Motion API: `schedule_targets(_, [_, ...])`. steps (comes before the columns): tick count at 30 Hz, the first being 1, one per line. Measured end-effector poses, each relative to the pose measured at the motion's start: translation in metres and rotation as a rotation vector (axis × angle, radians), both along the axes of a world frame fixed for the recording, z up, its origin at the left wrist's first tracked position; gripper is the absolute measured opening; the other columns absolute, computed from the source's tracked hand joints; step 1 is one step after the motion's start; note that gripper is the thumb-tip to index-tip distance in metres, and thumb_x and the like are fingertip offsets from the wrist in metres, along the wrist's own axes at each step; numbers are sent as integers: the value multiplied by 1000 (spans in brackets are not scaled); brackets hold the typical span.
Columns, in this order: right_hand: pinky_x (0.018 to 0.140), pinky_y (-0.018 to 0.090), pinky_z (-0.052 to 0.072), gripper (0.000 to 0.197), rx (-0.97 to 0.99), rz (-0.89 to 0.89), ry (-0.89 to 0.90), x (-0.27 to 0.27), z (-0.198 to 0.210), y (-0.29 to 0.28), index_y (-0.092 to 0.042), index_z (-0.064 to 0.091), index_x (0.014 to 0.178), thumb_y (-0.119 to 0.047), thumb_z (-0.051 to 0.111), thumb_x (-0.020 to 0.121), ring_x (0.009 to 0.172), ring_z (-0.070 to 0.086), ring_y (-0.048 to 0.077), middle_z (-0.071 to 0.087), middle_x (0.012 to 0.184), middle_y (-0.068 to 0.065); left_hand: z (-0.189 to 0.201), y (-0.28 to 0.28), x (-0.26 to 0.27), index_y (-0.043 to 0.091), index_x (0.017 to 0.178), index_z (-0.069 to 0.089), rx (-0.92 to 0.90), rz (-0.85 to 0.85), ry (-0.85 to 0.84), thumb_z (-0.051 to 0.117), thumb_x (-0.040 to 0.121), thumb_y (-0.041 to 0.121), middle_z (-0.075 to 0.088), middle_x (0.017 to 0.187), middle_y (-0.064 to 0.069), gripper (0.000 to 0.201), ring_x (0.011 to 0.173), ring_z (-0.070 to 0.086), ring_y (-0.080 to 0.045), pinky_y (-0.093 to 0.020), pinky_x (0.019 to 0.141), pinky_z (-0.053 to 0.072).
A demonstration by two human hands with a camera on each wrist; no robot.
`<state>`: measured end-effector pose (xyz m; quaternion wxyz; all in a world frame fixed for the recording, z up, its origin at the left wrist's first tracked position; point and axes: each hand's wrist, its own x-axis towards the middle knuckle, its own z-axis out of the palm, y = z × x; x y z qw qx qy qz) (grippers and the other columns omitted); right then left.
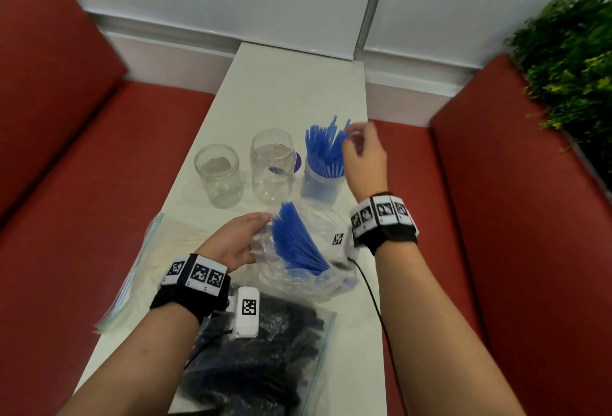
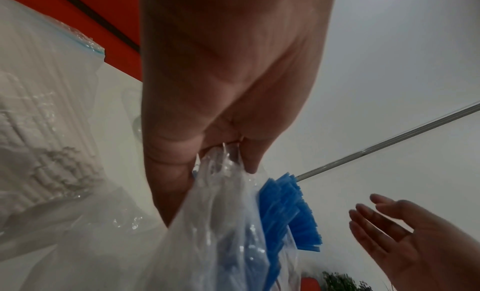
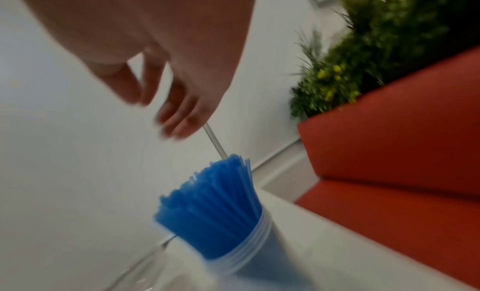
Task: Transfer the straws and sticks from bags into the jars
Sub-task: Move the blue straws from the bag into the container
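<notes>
Head view: the left hand pinches a clear bag of blue straws on the bench. The right hand, fingers loose and holding nothing, hovers over blue straws standing in a jar.

Your white table carries three jars in a row: nearest the blue-straw jar stands the middle jar, then the smaller jar. Bags lie nearer you.
</notes>
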<state>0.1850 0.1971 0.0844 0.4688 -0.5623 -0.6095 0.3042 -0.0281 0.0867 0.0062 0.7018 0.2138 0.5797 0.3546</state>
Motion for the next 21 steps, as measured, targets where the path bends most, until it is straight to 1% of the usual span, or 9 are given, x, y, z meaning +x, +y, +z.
schedule_targets(2, [75, 31, 57, 26, -252, 320, 32, 6, -10, -33, -28, 57, 102, -5, 53, 92, 79, 67, 13, 66, 97, 1, 1, -4, 1, 16, 115, 72, 14, 1, 1, 55, 104, 29, 73, 117, -9, 24, 105, 71, -35, -48, 78, 61])
schedule_targets(4, [83, 37, 59, 39, -536, 560, -152, 6, -32, -67, -30, 48, 113, -3, 60, 87, 86, 67, 19, 63, 103, 5, 2, -7, 4, 16, 115, 71, 25, 2, -6, 53, 105, 28, 75, 113, -9, 24, 94, 74, -30, -44, 72, 61])
schedule_targets(5, [84, 37, 58, 48, -620, 602, -247, 3, -45, -83, -30, 43, 119, -2, 63, 84, 88, 65, 21, 60, 107, 6, 2, -9, 6, 15, 114, 71, 27, 7, -10, 52, 105, 28, 75, 111, -9, 24, 90, 75, -28, -43, 70, 61])
schedule_targets(8, [92, 38, 54, 59, -640, 534, -348, -6, -80, -123, -25, 38, 129, -3, 68, 83, 102, 60, 21, 52, 122, 8, 2, -14, 9, 18, 116, 70, 32, -11, 28, 49, 106, 30, 74, 114, -8, 26, 91, 73, -27, -44, 74, 60])
schedule_targets(10, [98, 38, 51, 48, -556, 443, -382, -5, -92, -138, -18, 45, 131, -6, 66, 89, 109, 60, 24, 57, 125, 10, 3, -18, 10, 20, 119, 69, 32, -39, 68, 48, 106, 33, 71, 121, -5, 28, 98, 68, -29, -42, 76, 60])
schedule_targets(12, [94, 37, 49, 25, -488, 389, -434, -1, -93, -139, -11, 55, 120, -7, 59, 96, 104, 61, 26, 63, 115, 10, 5, -22, 10, 19, 122, 67, 30, -33, 60, 47, 106, 32, 70, 123, -6, 29, 100, 69, -29, -43, 77, 60])
schedule_targets(15, [81, 31, 44, 5, -445, 349, -374, 6, -82, -135, -19, 56, 103, -15, 55, 101, 90, 59, 19, 62, 97, 0, 8, -25, 10, 16, 124, 66, 38, -15, 18, 48, 107, 28, 72, 121, -9, 28, 98, 71, -28, -44, 76, 61])
schedule_targets(18, [86, 30, 46, 9, -408, 309, -293, 8, -76, -133, -21, 54, 111, -19, 53, 102, 98, 60, 17, 63, 106, 0, 11, -24, 12, 16, 121, 68, 41, -8, 7, 49, 107, 28, 74, 116, -10, 27, 97, 72, -29, -48, 81, 61])
schedule_targets(21, [87, 30, 44, 15, -482, 325, -230, 4, -77, -141, -27, 44, 118, -19, 47, 105, 104, 60, 19, 61, 112, 0, 14, -25, 13, 16, 118, 69, 44, -17, 6, 49, 107, 28, 77, 105, -7, 26, 88, 75, -25, -44, 76, 62])
